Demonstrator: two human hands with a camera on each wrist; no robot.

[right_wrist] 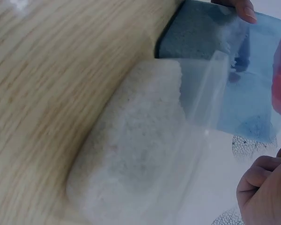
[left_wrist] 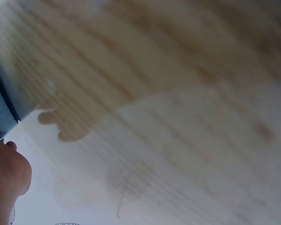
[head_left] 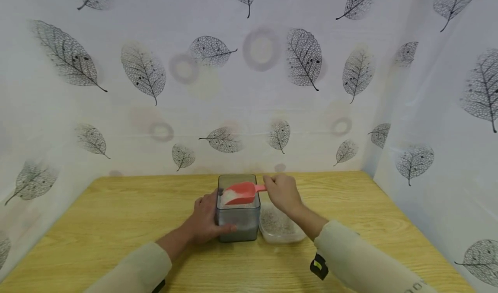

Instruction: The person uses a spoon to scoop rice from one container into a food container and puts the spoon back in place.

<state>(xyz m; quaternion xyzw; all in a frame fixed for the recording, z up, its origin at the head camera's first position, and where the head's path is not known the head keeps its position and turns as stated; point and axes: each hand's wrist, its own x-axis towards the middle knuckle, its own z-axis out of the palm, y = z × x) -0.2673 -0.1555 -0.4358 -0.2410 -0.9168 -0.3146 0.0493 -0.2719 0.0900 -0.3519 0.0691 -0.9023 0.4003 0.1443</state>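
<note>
My right hand [head_left: 282, 193] grips the handle of a red scoop [head_left: 246, 192], which holds white grains that look like rice. The scoop lies level over the open top of a clear grey, square-sided container [head_left: 240, 224]. Around that container's left side is my left hand [head_left: 204, 224], thumb across the front and fingers toward the back. Through the container's wall, grains [right_wrist: 196, 35] show low down in the right wrist view. Just right of it stands a low clear plastic tub [head_left: 281, 237] with more pale grains, partly beneath my right forearm.
A wood-grain table [head_left: 136, 215] carries both containers near its back. Behind and along the sides hangs a white sheet with a leaf print [head_left: 249, 107]. A black strap [head_left: 319, 265] is on my right wrist.
</note>
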